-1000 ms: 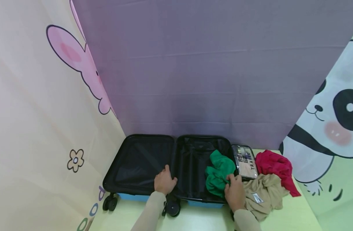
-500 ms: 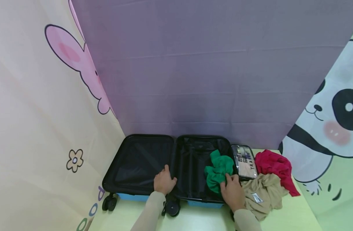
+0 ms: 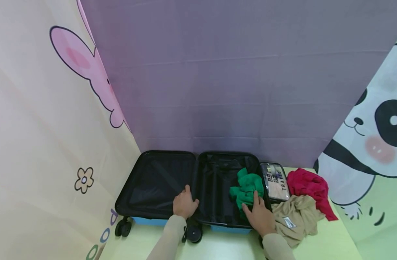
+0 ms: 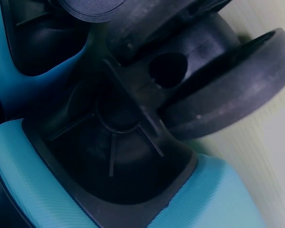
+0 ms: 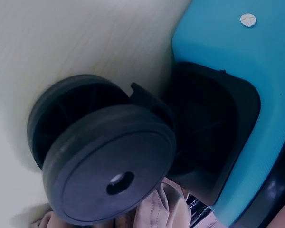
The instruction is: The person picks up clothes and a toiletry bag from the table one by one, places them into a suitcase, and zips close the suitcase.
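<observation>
An open suitcase with black lining and a blue shell lies flat, its left half (image 3: 152, 180) beside its right half (image 3: 214, 195). Crumpled in the right half is a green garment (image 3: 249, 182). My right hand (image 3: 260, 216) reaches over the near right rim, fingers spread, fingertips at the garment's near edge. The left hand (image 3: 184, 205) rests by the near inner corner of the left half, index finger pointing forward. Neither wrist view shows its hand's fingers; black caster wheels (image 4: 232, 95) and the blue shell (image 5: 218, 38) fill them.
Right of the suitcase lies a clear-fronted packing pouch (image 3: 276, 182). A red garment (image 3: 309, 186) and a beige garment (image 3: 299, 216) with a white label are heaped nearby. The pale tabletop (image 3: 224, 245) shows in front. A grey cloth wall (image 3: 198, 90) stands close behind.
The right hand has gone from pinching the green garment's near edge to spread fingers lower over it, and the garment has bunched up farther from the near rim. The left hand stays put.
</observation>
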Motion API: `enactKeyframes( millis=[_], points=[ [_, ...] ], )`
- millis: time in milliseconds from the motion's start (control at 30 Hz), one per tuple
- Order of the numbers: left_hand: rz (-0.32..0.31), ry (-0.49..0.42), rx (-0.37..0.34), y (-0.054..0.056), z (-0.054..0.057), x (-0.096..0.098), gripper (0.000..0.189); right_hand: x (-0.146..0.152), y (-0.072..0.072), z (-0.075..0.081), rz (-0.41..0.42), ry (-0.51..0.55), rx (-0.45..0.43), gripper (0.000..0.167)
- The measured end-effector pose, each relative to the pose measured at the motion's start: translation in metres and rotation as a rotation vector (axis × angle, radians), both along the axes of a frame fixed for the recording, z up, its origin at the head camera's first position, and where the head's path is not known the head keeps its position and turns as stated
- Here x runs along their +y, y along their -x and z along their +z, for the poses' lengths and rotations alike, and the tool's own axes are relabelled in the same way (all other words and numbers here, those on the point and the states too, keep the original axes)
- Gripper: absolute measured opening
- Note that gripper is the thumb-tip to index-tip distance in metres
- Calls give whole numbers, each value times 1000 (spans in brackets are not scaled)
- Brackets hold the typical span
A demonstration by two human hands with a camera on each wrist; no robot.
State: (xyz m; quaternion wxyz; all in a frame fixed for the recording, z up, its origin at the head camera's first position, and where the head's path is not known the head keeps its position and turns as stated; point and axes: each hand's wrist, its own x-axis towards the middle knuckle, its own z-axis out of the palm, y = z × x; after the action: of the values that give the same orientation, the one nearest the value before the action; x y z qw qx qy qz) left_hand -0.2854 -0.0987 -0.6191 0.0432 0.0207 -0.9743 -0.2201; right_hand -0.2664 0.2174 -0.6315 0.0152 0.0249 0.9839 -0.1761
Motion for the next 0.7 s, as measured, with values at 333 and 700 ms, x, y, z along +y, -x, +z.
enactKeyframes(
  millis=[333, 700],
  points=[
    [-4, 7, 3, 0, 0, -1, 60, 0, 0, 4, 32, -23, -99, 91],
    [-1, 11, -2, -1, 1, 0, 62, 1, 6, 5, 73, -61, -137, 82]
  ],
)
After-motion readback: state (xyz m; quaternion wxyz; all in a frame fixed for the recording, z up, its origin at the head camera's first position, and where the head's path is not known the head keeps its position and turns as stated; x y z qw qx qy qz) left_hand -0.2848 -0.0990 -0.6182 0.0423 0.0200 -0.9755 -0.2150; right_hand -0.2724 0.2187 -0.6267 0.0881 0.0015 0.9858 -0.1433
